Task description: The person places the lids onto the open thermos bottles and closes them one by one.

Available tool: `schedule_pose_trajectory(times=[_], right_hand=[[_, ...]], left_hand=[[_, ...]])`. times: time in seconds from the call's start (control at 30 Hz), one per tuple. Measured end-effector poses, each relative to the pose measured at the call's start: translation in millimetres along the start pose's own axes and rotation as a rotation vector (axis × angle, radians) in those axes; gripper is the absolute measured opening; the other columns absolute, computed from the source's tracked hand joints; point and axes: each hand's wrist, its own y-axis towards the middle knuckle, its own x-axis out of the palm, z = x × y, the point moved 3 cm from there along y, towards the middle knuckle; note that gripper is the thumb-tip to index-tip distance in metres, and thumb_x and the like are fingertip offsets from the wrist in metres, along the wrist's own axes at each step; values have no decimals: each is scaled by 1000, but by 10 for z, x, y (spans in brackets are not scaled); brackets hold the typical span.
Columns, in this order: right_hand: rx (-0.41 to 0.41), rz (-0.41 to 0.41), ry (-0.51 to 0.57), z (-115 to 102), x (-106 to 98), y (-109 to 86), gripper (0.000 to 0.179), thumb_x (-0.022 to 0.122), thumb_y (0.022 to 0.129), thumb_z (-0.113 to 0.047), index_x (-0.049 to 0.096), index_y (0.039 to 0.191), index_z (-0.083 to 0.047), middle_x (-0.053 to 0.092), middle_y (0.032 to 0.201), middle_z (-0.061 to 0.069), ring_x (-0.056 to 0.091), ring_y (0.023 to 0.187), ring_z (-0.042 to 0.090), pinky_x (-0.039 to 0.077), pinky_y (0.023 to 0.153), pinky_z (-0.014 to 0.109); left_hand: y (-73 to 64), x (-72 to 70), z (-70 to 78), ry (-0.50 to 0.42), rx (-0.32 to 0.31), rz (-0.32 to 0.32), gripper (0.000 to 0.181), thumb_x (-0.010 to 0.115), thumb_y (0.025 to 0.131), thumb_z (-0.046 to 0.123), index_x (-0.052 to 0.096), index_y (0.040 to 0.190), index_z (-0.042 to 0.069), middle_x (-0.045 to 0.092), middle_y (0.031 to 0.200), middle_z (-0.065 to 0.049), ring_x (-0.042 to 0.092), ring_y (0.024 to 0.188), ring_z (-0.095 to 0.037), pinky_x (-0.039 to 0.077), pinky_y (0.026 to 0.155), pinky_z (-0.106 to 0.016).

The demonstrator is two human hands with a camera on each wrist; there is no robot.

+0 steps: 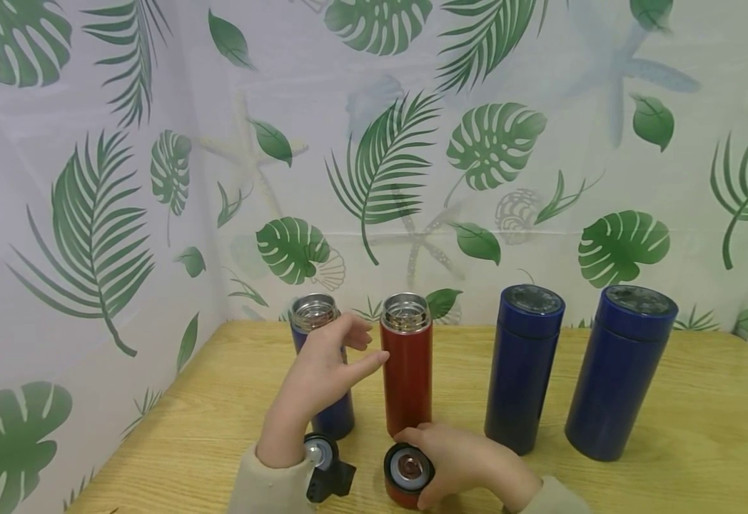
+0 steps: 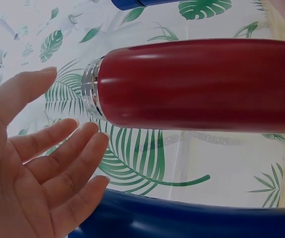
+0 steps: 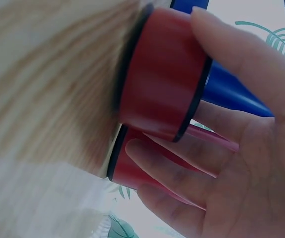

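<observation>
A red thermos bottle (image 1: 407, 378) stands upright with its steel mouth uncovered. My left hand (image 1: 325, 364) is just left of it, fingers spread and holding nothing; the thumb tip is close to the bottle's side. Behind that hand, partly hidden, stands a blue thermos bottle (image 1: 337, 410), also lidless. My right hand (image 1: 460, 460) holds a red lid (image 3: 162, 74) between thumb and fingers. The lid rests on the table in front of the red bottle, its inner side facing up. In the left wrist view, the red bottle (image 2: 197, 87) lies beyond the spread fingers.
Two lidded blue thermos bottles (image 1: 523, 371) (image 1: 621, 375) stand at the right of the wooden table (image 1: 220, 400). A black round piece with an angular tab (image 1: 332, 482) lies beside my left sleeve. A leaf-patterned cloth (image 1: 387, 271) hangs behind the table.
</observation>
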Motion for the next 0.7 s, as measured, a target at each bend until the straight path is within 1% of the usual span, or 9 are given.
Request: schedule_pose_trajectory(times=[0.17, 0.3, 0.43, 0.53, 0.6, 0.7], right_hand=[[-11, 2, 7, 1, 6, 14, 61, 79, 63, -21, 51, 115, -6, 54, 97, -6, 51, 87, 9, 42, 73, 26], [-38, 6, 7, 8, 8, 35, 54, 79, 62, -21, 53, 107, -9, 52, 89, -11, 50, 81, 5, 42, 70, 24], [-67, 11, -7, 9, 12, 39, 49, 79, 62, -21, 52, 101, -11, 50, 83, -12, 49, 75, 3, 42, 67, 22], [-71, 7, -6, 2, 9, 33, 48, 79, 62, -21, 52, 100, -11, 49, 82, -12, 48, 74, 3, 42, 67, 22], [-67, 6, 15, -5, -7, 21, 47, 78, 63, -20, 52, 101, -11, 49, 83, -12, 48, 75, 3, 42, 67, 22], [-71, 27, 58, -32, -57, -15, 47, 77, 62, -16, 51, 101, -10, 49, 84, -11, 48, 75, 3, 42, 67, 22]], left_hand=[[0, 4, 4, 3, -1, -8, 31, 66, 80, 29, 56, 101, 8, 61, 96, -4, 57, 89, -16, 45, 72, -34], [1, 10, 4, 8, 1, -10, 31, 66, 79, 28, 56, 101, 8, 61, 95, -4, 57, 88, -16, 45, 71, -33], [4, 14, 4, 11, 4, -13, 30, 66, 79, 27, 56, 100, 8, 61, 95, -4, 57, 88, -16, 45, 71, -33], [3, 10, 7, 12, 7, -11, 30, 66, 79, 27, 56, 101, 8, 61, 95, -4, 57, 88, -16, 45, 70, -32], [0, 3, 10, 14, 7, -7, 31, 67, 79, 27, 56, 101, 8, 61, 95, -5, 57, 88, -16, 45, 70, -33], [-3, -2, 9, 12, -1, 0, 31, 67, 79, 27, 56, 101, 9, 61, 96, -5, 57, 89, -17, 46, 72, -35]])
